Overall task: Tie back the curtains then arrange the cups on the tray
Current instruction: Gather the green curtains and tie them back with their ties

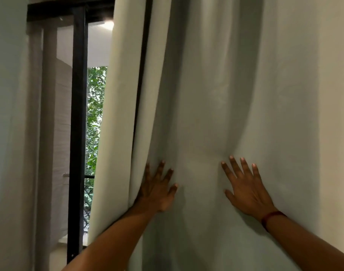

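A pale grey-green curtain (202, 94) hangs in folds across the middle and right of the view, pulled partly aside from the window. My left hand (157, 188) lies flat on the curtain near its left folds, fingers spread and straight. My right hand (245, 186) presses flat on the cloth further right, fingers spread, a dark red band on the wrist. The fabric bunches between the two hands. No cups or tray are in view.
A second pale curtain (9, 133) hangs at the far left. Between them stands a black window frame (78, 124) with green foliage (95, 114) outside. A plain wall (335, 94) is at the right edge.
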